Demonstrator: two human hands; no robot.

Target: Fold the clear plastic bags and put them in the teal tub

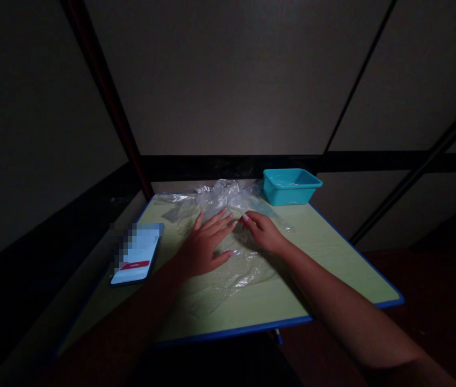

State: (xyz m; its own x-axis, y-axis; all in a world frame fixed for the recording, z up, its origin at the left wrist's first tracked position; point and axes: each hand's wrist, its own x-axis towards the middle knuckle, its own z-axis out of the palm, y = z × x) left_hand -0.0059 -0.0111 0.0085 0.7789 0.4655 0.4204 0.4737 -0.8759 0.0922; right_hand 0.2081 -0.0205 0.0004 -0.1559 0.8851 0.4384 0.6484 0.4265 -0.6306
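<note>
A clear, crumpled plastic sheet or bag [247, 271] lies spread over the middle of the table, bunched up at the back; I cannot tell which of the two it is. My left hand [207, 244] rests over it, palm down, with the fingers spread. Just to the right, my right hand [262, 231] has its thumb and fingers pinched together at the plastic. A fold of the plastic seems to be between those fingertips, though the grip itself is partly hidden.
A turquoise plastic basket [292, 194] stands at the back right corner of the table. On the left lies a phone [139, 258] with its screen lit. The light green tabletop [332, 269] has a blue edge, and a wall rises behind it.
</note>
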